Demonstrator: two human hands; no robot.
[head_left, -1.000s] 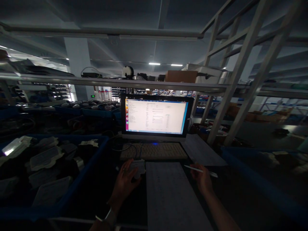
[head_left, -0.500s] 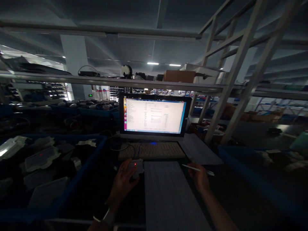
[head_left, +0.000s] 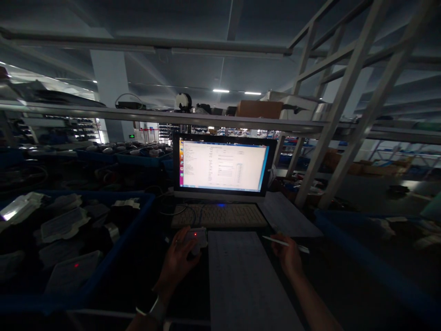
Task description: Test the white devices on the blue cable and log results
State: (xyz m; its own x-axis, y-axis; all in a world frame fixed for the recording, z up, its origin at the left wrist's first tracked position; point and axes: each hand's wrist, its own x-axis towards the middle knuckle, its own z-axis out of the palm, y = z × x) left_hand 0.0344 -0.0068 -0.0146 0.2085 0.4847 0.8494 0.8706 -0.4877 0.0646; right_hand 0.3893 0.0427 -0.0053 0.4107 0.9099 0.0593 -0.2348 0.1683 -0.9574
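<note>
In the head view my left hand (head_left: pixel 179 257) is closed round a small pale plastic-cased device (head_left: pixel 199 236) with a lit red dot. The device lies just left of a long printed sheet (head_left: pixel 237 276), and its left part is hidden under my fingers. My right hand (head_left: pixel 287 255) pinches a slim white pen (head_left: pixel 275 240) to the right of that sheet. The pen's narrow end points left, above the dark worktop. Behind both hands is a white keyboard (head_left: pixel 220 215), below a lit monitor (head_left: pixel 222 166) showing a form-like window.
On the left a blue bin (head_left: pixel 138 220) holds several similar pale devices, one with a red dot. Another blue bin (head_left: pixel 358 253) stands at right. More paper (head_left: pixel 291 215) lies right of the keyboard. A metal shelf (head_left: pixel 206 118) crosses above the monitor, carrying a cardboard box (head_left: pixel 259 109).
The view has shifted slightly. In the left bin the red dot showed on an upper device before and shows on a lower one now. Both hands keep nearly the same pose.
</note>
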